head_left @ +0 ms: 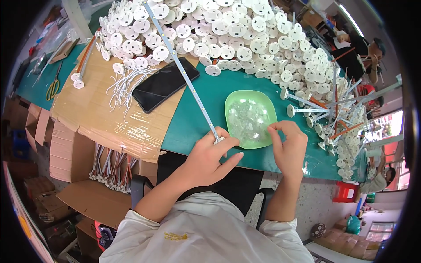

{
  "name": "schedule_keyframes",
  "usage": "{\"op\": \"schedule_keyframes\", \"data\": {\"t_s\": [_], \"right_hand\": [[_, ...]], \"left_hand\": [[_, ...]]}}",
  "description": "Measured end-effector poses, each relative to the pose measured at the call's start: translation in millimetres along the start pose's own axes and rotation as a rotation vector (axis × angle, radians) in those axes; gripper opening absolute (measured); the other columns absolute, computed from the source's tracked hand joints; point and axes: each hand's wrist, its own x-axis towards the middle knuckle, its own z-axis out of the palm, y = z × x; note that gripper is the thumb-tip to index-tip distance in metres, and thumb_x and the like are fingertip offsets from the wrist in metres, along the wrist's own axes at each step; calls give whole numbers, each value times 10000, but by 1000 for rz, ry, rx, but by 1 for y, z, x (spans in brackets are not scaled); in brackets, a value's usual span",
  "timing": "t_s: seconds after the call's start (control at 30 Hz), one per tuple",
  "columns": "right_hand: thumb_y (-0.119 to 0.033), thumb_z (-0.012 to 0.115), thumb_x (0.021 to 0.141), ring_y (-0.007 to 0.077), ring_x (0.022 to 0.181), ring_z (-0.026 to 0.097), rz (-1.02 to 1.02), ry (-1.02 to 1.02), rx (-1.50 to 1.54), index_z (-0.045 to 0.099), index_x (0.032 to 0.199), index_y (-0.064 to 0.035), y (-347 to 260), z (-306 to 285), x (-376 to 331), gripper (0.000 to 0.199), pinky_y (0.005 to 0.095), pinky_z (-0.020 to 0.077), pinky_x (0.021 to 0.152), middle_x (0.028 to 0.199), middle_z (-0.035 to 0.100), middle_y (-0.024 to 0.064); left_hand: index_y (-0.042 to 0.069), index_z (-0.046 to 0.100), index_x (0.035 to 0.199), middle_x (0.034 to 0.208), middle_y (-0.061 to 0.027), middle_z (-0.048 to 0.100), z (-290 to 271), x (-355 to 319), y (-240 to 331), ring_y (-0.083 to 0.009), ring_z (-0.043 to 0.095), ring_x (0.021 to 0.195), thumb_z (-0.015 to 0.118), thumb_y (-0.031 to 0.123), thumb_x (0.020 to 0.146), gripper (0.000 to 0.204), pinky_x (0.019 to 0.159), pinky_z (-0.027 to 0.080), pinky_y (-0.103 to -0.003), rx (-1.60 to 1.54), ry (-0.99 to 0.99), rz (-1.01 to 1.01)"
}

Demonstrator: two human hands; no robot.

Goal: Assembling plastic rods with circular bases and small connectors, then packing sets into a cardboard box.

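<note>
One light strip (183, 73), end partly hidden by left fingers (228, 143), clear pieces (249, 120) indistinct

A dish (258, 143) of small pieces (249, 120) sits on a table (186, 127) beside the right hand (289, 147). From the left hand (210, 155), a strip (196, 94) slants back past a phone (162, 85) on cardboard (83, 105), toward heaped discs (228, 30).

Slim white LED strip (189, 83) slants straight; small clear pieces (250, 119) fill a light-green dish (251, 94)

Pale grey-white shirt (210, 234), loose, creased, small yellow-gold marking (176, 236) on front. Short, wide sleeves (279, 229), same colour. Forearms (282, 199), left hand (205, 154), right hand (290, 149) bare.
</note>
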Motion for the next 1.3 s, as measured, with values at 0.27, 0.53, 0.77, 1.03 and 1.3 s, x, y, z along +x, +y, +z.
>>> {"op": "schedule_keyframes", "data": {"t_s": [0.27,0.53,0.77,1.03,1.3], "right_hand": [[-19,693,852,91,678,658,280,-20,280,705,884,56,-7,-2,-4,83,213,510,622,760,710,89],[23,619,897,121,777,652,274,46,621,663,975,59,-15,2,-4,96,234,527,634,899,699,89],[71,580,901,111,720,637,238,-112,765,635,936,55,-45,-4,-20,67,221,521,631,868,680,95],[121,611,854,107,704,636,-72,-187,688,641,940,67,-54,-12,-54,106,210,523,615,843,663,94],[108,591,850,113,667,644,162,0,1061,633,943,77,-58,-12,-122,107,178,467,497,857,671,122]], "left_hand": [[-8,637,916,865,-108,578,3,0,0,-141,563,608,734,19,786,164,533,460,-255,-20,69,12],[-19,632,915,833,-111,583,-3,-1,-2,-175,580,661,660,-20,831,89,563,454,-282,-117,34,-8],[-27,624,918,841,-148,595,-5,4,31,-263,591,708,651,1,848,80,609,467,-332,-91,79,-7],[-30,608,903,805,-148,592,-1,-12,44,-261,584,700,624,-40,843,62,600,455,-318,-77,58,160],[-18,601,885,812,-115,588,21,-48,62,-187,537,736,575,-49,871,43,627,415,-278,-368,-39,94]]}}
